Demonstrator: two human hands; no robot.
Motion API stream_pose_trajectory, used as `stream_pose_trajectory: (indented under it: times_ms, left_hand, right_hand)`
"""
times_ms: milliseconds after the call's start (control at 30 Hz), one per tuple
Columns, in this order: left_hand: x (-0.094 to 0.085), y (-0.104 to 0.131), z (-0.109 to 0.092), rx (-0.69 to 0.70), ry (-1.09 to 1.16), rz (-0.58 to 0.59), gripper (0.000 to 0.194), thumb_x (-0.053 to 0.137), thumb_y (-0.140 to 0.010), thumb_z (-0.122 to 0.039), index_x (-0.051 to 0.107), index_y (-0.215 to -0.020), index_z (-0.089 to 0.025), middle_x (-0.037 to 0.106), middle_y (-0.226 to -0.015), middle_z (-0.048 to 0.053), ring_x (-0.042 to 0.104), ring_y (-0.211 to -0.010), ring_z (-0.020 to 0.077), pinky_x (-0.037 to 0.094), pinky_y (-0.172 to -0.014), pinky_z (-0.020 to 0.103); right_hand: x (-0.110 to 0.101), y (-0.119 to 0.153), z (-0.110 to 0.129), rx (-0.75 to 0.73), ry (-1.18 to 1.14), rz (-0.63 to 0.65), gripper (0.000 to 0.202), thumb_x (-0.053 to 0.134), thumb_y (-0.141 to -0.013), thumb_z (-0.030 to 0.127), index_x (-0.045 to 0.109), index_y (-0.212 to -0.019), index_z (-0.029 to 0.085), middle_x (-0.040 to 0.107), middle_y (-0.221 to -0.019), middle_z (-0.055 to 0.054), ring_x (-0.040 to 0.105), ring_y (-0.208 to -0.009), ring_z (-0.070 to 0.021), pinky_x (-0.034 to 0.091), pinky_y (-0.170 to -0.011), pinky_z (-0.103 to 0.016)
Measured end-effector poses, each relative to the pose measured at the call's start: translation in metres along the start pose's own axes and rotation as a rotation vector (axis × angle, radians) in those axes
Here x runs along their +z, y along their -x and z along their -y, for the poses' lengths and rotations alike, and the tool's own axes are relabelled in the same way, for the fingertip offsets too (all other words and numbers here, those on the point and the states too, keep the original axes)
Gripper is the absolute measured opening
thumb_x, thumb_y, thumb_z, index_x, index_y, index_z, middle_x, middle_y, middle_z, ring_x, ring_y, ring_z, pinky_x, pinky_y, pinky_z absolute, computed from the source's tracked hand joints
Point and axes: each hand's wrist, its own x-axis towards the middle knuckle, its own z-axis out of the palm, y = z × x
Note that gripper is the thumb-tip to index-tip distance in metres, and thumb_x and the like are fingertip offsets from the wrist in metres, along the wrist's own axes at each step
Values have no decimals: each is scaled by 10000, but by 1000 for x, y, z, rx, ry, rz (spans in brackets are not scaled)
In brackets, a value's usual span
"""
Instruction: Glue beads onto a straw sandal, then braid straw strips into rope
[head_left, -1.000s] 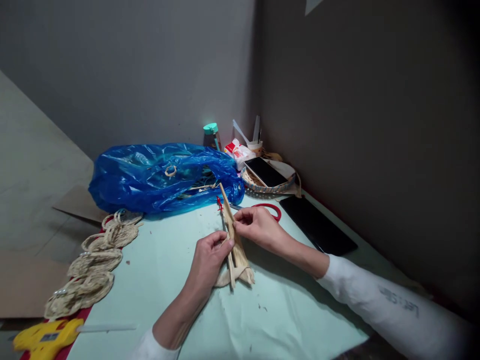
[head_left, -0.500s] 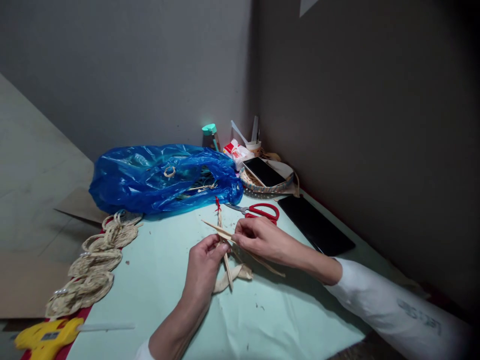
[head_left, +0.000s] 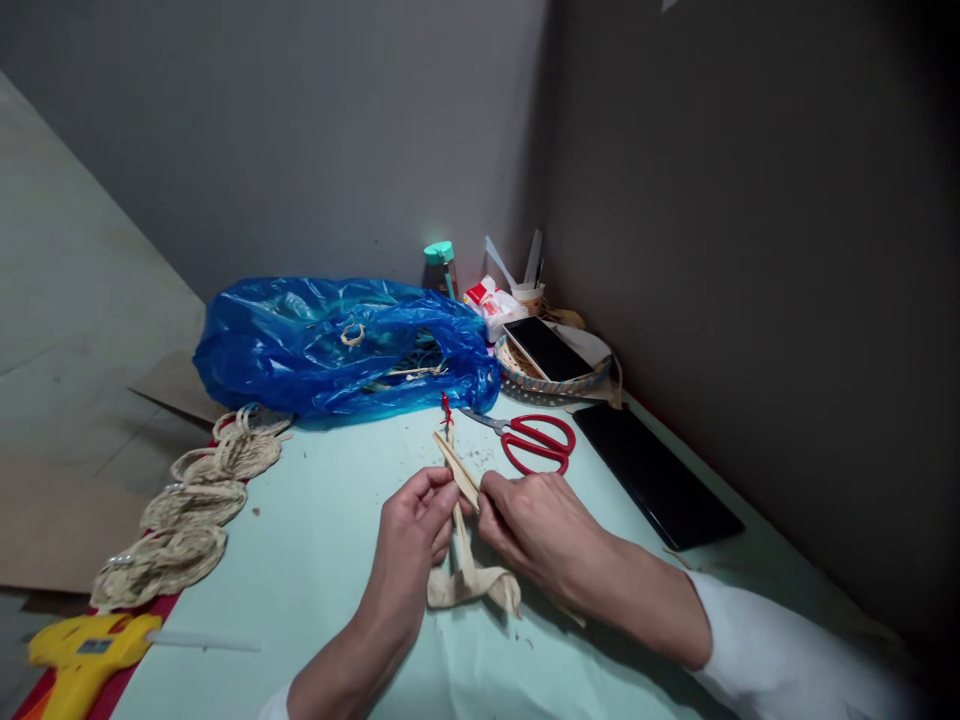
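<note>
Pale dried-fibre strips [head_left: 466, 545] form a short braid [head_left: 450, 440] whose far end is tied with red string [head_left: 445, 405]. My left hand [head_left: 416, 520] pinches the braid between thumb and fingers. Closed on another fibre strip [head_left: 463, 478], my right hand [head_left: 536, 520] sits just to the right, and that strip slants across the braid. Below the hands, a wider curled piece of fibre [head_left: 480, 590] rests on the table. Red-handled scissors [head_left: 536, 440] lie just beyond my right hand. My right fingertips are partly hidden.
A blue plastic bag [head_left: 300, 350] lies at the back left. Several coiled braided pieces [head_left: 195, 500] line the left edge, above a yellow glue gun [head_left: 94, 655]. A black tablet [head_left: 652, 475] lies right, near a basket [head_left: 517, 375] bearing a phone [head_left: 551, 348]. Behind stands a green-lidded jar [head_left: 440, 265].
My right hand has moved down and turned, swinging the strip from nearly level to a steeper slant. My left hand keeps its pinch on the braid. The camera view has shifted slightly left.
</note>
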Motion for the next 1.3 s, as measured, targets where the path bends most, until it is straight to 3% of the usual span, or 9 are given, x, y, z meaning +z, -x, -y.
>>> stream_pose_trajectory:
  times_ms: [67,167,333,433,633,867,1067,1167,1300]
  left_hand:
    - [0,-1,1,-4,-9,-31,278,682,-747,-378,565,-845,-147,545,-633,-41,199,-398,-5,113,-383,160]
    - [-2,-3,2,-14,-29,-26,290,720,-706,-376,543,-735,-148,393,-506,-98,176,-394,2,109,-387,164]
    - [-5,-3,0,-34,-16,36,282,698,-731,-385,543,-706,-151,278,-481,-115,123,-414,16,79,-398,179]
    - [-4,-2,0,-50,-8,51,249,683,-745,-359,560,-717,-145,244,-475,-119,116,-419,20,73,-404,182]
    - [-5,-4,1,-26,-54,68,237,673,-749,-352,584,-753,-132,474,-557,-58,176,-418,12,92,-409,184]
    - [-4,-3,1,55,-133,38,189,667,-739,-322,639,-736,-136,479,-536,-54,295,-437,44,207,-422,183]
    - [0,-3,-1,123,-156,22,183,669,-689,-250,697,-823,-130,663,-706,18,570,-685,156,424,-611,222]
    - [0,-4,-1,121,-165,32,206,658,-700,-248,702,-859,-125,690,-758,34,593,-729,173,446,-653,236]
    - [0,-3,0,101,-150,31,227,669,-697,-258,706,-885,-134,678,-699,7,565,-629,143,439,-610,227]
  right_hand:
    - [2,1,1,-19,54,-6,210,375,-899,253,546,-823,158,407,-528,26,52,-488,-116,99,-510,-299]
    - [1,1,3,-34,4,-7,213,377,-895,259,543,-806,158,416,-534,19,82,-478,-112,103,-512,-302]
    - [-7,-3,0,89,-342,18,250,390,-906,253,482,-686,178,423,-528,21,299,-473,-97,182,-508,-265]
    - [-10,-7,-3,78,-482,8,213,477,-898,342,509,-767,177,532,-616,8,416,-543,-107,237,-527,-245]
    - [-14,-8,-7,34,-611,-37,191,504,-900,309,549,-779,168,586,-690,10,476,-620,-110,305,-558,-232]
    - [-11,-7,-3,102,-692,-61,107,536,-838,230,559,-755,167,571,-640,30,491,-582,-96,337,-536,-216]
    - [2,-8,-3,134,-715,-77,97,530,-801,225,563,-732,166,557,-613,26,483,-563,-99,315,-514,-215]
    - [9,-10,-6,143,-781,-64,102,525,-788,229,562,-726,158,551,-621,18,479,-577,-101,313,-510,-211]
    - [14,-12,-9,160,-856,-55,110,525,-783,246,568,-739,154,546,-632,17,462,-584,-98,316,-503,-204]
